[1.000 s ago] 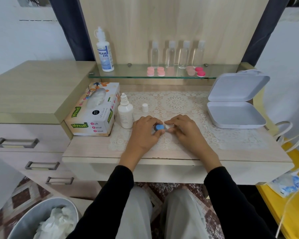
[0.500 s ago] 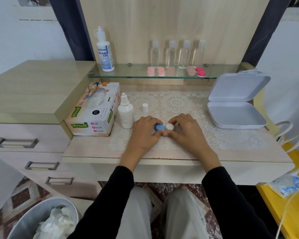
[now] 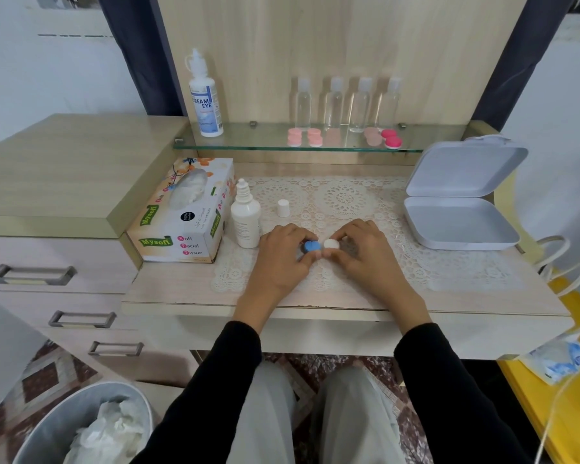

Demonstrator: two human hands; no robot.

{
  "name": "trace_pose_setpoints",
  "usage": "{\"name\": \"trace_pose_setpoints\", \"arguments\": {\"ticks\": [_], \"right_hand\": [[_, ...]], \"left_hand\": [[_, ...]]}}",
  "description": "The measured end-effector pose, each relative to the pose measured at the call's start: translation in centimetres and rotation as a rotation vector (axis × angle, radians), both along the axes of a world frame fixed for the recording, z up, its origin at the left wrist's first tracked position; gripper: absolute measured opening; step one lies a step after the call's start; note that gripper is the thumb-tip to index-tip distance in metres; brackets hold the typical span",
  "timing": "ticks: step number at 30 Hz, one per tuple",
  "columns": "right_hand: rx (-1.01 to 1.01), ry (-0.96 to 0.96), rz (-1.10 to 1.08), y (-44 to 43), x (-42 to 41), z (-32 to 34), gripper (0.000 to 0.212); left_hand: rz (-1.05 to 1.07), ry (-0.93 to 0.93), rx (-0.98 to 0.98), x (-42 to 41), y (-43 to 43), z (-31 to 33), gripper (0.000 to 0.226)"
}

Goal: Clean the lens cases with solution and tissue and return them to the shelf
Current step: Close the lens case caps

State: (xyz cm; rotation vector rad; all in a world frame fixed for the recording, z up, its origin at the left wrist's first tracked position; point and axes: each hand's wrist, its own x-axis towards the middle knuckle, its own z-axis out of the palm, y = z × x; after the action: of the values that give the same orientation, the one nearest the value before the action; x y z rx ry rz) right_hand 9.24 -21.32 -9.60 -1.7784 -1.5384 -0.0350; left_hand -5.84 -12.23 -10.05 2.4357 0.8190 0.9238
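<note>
A lens case with a blue cap (image 3: 311,246) and a white cap (image 3: 331,244) lies on the lace mat at the middle of the desk. My left hand (image 3: 280,259) pinches the blue cap between thumb and fingers. My right hand (image 3: 365,254) pinches the white cap the same way. An uncapped white solution bottle (image 3: 245,218) stands just left of my left hand, with its small white cap (image 3: 283,207) loose behind. A tissue box (image 3: 185,212) lies further left. Pink lens cases (image 3: 304,138) and a darker pink one (image 3: 391,139) sit on the glass shelf (image 3: 248,147).
A large solution bottle (image 3: 205,98) and several clear bottles (image 3: 347,103) stand on the shelf. An open white box (image 3: 459,199) sits at the desk's right. A bin with used tissue (image 3: 81,426) is on the floor at lower left. Drawers (image 3: 47,276) are to the left.
My right hand's fingers have drawn back off the case, so the white cap now shows beside the blue one. Both hands stay on the case.
</note>
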Motion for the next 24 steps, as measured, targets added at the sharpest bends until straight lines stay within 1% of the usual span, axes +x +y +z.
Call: {"name": "trace_pose_setpoints", "arguments": {"ticks": [2, 3, 6, 9, 12, 15, 17, 18, 21, 24], "right_hand": [[-0.008, 0.004, 0.008, -0.16, -0.28, 0.24, 0.046], [-0.017, 0.011, 0.016, -0.23, -0.31, 0.31, 0.047], [-0.020, 0.021, 0.038, -0.19, -0.04, 0.10, 0.023], [-0.007, 0.013, 0.019, -0.04, 0.14, -0.13, 0.016], [-0.007, 0.032, 0.003, -0.01, 0.11, 0.05, 0.034], [-0.005, 0.045, 0.007, 0.00, -0.07, 0.12, 0.041], [-0.009, 0.056, 0.011, -0.10, -0.22, 0.21, 0.048], [-0.015, 0.061, 0.017, -0.15, -0.21, 0.25, 0.046], [-0.025, 0.041, 0.040, -0.10, 0.07, 0.03, 0.028], [-0.014, 0.023, 0.032, 0.05, 0.26, -0.27, 0.016]], "left_hand": [[0.001, -0.006, -0.003, -0.04, -0.01, 0.01, 0.028], [0.001, -0.005, -0.002, -0.04, -0.03, 0.04, 0.027], [0.003, 0.001, -0.007, -0.02, -0.09, 0.13, 0.024], [0.003, 0.000, -0.005, -0.04, -0.10, 0.15, 0.023], [0.005, 0.006, 0.000, -0.07, -0.10, 0.17, 0.025], [0.005, 0.007, -0.008, -0.03, -0.13, 0.20, 0.031], [0.004, 0.013, -0.014, -0.01, -0.11, 0.19, 0.031], [0.003, 0.016, -0.013, -0.02, -0.11, 0.18, 0.028], [0.004, 0.006, -0.009, -0.05, -0.10, 0.16, 0.023], [0.006, 0.005, -0.010, -0.04, -0.13, 0.22, 0.024]]}}
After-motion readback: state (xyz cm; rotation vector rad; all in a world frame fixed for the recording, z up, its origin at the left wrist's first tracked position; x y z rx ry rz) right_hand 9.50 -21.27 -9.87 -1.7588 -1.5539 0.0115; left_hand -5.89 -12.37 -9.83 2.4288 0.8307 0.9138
